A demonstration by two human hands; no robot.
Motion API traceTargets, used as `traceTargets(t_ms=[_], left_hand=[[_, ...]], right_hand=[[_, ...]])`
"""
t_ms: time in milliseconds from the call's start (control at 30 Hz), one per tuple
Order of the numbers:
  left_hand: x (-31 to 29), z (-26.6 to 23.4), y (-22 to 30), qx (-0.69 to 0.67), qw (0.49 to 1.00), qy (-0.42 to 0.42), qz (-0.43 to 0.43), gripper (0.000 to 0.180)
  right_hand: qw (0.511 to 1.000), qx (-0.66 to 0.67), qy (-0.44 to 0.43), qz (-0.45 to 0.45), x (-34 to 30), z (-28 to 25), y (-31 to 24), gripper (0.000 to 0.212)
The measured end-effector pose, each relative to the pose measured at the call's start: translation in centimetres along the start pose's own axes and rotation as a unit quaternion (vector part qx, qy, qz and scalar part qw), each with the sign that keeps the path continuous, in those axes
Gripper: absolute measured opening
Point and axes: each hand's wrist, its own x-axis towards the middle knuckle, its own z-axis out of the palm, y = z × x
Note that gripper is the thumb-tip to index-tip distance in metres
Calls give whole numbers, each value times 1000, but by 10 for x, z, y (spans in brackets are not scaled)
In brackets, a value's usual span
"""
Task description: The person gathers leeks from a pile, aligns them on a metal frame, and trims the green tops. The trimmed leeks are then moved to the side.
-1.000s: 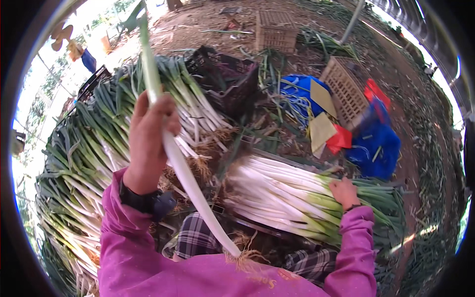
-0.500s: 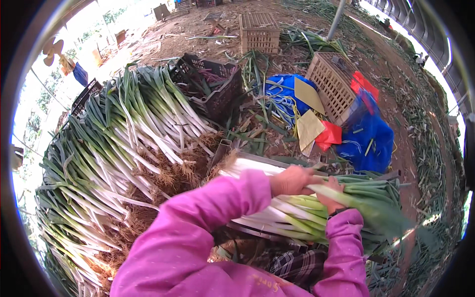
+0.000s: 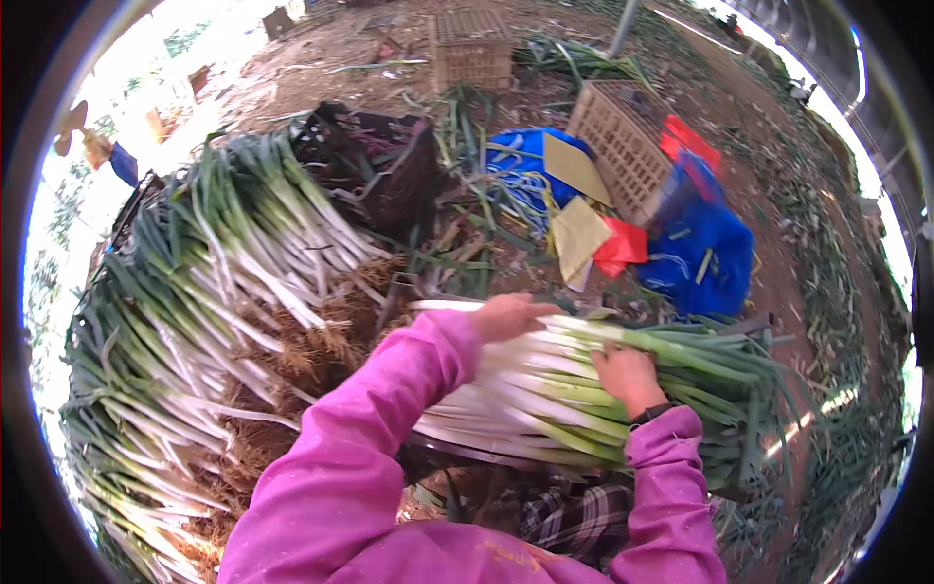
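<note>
A row of leeks (image 3: 545, 399) lies side by side in a shallow metal-edged tray in front of me, white ends left and green leaves right. My left hand (image 3: 510, 318) rests over the white shafts at the far side, fingers stretched to the right, gripping nothing that I can see. Upon the pale green part of the row lies my right hand (image 3: 628, 378), its fingers apart and their tips against a thick leek (image 3: 671, 346) along the far side. On my left is a big heap of untrimmed leeks (image 3: 233, 263) with brown roots (image 3: 316, 336).
Behind the heap stands a dark plastic crate (image 3: 399, 180). Farther off are a beige crate (image 3: 472, 54) and a tilted beige crate (image 3: 623, 146). Blue netting (image 3: 705, 258), a red bag (image 3: 620, 245) and tan card pieces (image 3: 578, 237) lie nearby. Leaf scraps litter the ground at right.
The leek my hands were handling above the tray now lies along its far side. My left hand has moved left, away from my right hand; the right has come down onto the row.
</note>
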Motion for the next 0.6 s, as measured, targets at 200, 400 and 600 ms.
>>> traceTargets(t_ms=[200,400,600], left_hand=[[18,12,-4,162,971,-172,-17,34],[51,6,0,157,922,-335,-113,53],[57,1,-2,133,919,-347,-133,57]], right_hand=[[997,-37,51,-54,-20,5,20,56],[996,-27,79,-8,-3,-44,50,46],[999,36,39,-9,53,-33,98,40]])
